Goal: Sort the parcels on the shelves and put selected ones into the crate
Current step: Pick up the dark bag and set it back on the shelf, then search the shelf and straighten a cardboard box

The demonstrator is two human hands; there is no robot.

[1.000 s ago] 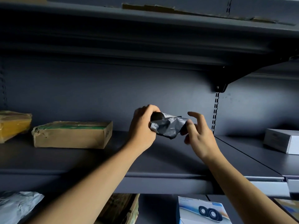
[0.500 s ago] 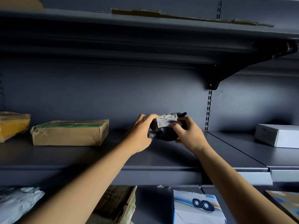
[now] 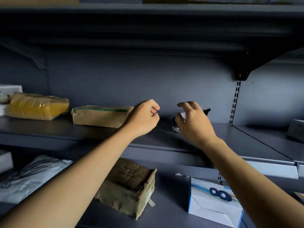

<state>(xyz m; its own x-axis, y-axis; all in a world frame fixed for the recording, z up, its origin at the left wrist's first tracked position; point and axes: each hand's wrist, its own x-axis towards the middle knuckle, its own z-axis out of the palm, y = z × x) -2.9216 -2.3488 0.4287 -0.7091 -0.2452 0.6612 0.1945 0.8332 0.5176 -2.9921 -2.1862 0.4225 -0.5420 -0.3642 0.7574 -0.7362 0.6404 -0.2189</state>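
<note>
The right hand (image 3: 195, 124) hovers with fingers spread and bent over a small dark parcel (image 3: 175, 128), which lies on the middle shelf (image 3: 92, 134), mostly hidden behind the hand; whether they touch cannot be told. The left hand (image 3: 144, 118), just beside, is curled into a loose fist holding nothing. Further left on the shelf lie a brown box (image 3: 100, 116) and a yellow-wrapped parcel (image 3: 37, 106)

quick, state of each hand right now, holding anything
left hand: closed, fingers curled, holding nothing
right hand: open, fingers spread over the small dark parcel, not gripping it; touch cannot be told
</note>
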